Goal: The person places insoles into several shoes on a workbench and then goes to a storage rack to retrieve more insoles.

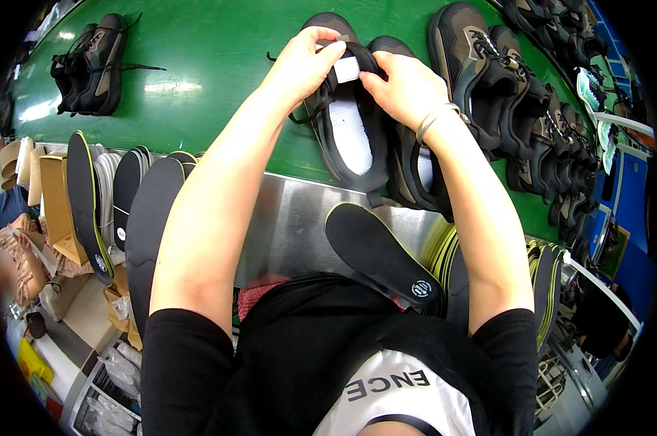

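A dark shoe (320, 138) with a white inside lies on the green table, its toe pointing away from me. Its black tongue is pulled up and bears a white label (347, 70). My left hand (307, 64) pinches the tongue's left side between thumb and fingers. On the other side my right hand (408, 89), with a silvery bangle at the wrist, pinches the tongue's right edge near the label. Directly beside it, partly under my right hand and forearm, lies a second dark shoe (405, 171). Loose black laces hang at the first shoe's left.
A single black insole (376, 247) rests on the steel ledge (288, 218) before me. Stacked insoles (445, 254) stand at right, more (154, 211) at left. Dark shoes line the table (219, 80) to the right (488, 80); another pair (96, 65) sits far left. A person (30, 254) is at left.
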The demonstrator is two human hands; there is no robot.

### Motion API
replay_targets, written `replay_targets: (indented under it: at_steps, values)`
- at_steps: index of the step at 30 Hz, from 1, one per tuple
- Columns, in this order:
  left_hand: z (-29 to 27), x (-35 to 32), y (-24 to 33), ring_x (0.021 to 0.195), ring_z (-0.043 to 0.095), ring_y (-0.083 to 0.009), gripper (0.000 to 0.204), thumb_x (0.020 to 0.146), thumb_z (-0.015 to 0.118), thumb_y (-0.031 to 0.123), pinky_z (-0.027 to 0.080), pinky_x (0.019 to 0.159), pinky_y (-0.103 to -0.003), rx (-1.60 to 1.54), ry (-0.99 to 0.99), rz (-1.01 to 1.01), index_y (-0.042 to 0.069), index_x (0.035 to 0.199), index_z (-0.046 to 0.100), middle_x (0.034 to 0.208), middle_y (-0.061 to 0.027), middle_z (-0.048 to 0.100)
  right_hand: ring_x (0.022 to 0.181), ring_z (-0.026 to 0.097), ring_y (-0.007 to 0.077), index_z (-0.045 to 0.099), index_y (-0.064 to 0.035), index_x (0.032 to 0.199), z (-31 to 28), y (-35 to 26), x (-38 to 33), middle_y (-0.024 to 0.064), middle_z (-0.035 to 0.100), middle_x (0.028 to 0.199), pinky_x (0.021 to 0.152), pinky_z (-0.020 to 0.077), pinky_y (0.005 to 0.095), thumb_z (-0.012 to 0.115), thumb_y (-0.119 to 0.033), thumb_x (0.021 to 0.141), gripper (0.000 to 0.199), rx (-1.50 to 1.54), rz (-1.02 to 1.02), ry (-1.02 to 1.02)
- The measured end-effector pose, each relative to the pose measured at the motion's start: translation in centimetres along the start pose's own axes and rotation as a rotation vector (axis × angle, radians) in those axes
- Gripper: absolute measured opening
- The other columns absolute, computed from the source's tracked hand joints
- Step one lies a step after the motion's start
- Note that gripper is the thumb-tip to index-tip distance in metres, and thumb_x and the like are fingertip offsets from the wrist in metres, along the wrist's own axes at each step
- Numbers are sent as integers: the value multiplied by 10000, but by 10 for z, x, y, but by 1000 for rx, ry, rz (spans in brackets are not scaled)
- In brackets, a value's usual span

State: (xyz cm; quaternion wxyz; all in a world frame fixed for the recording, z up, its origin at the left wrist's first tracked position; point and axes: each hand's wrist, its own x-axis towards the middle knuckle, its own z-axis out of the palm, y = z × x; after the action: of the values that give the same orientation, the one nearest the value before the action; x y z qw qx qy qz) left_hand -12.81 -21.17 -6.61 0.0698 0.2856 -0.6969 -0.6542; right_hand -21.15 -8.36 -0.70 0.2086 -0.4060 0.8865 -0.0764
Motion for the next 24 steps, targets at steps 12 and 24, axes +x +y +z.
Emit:
replay_targets:
  at_steps: [12, 24]
  values:
    - [16, -36, 48, 860, 539, -228, 353, 737, 582, 176, 430, 745, -322, 726, 354, 704, 16, 1040, 502, 943, -129, 563, 740, 572, 137, 540, -7, 1024, -33, 56, -41, 86, 606, 829, 671, 454, 248, 582, -233, 776, 338, 690, -170, 324]
    - [79, -18, 45, 841, 579, -253, 571, 717, 576, 26, 433, 778, -322, 476, -237, 281, -19, 1214, 301, 896, -152, 597, 864, 554, 291, 539, -71, 1027, 8, 92, -55, 130, 586, 919, 783, 412, 362, 572, -198, 690, 361, 316, -127, 231]
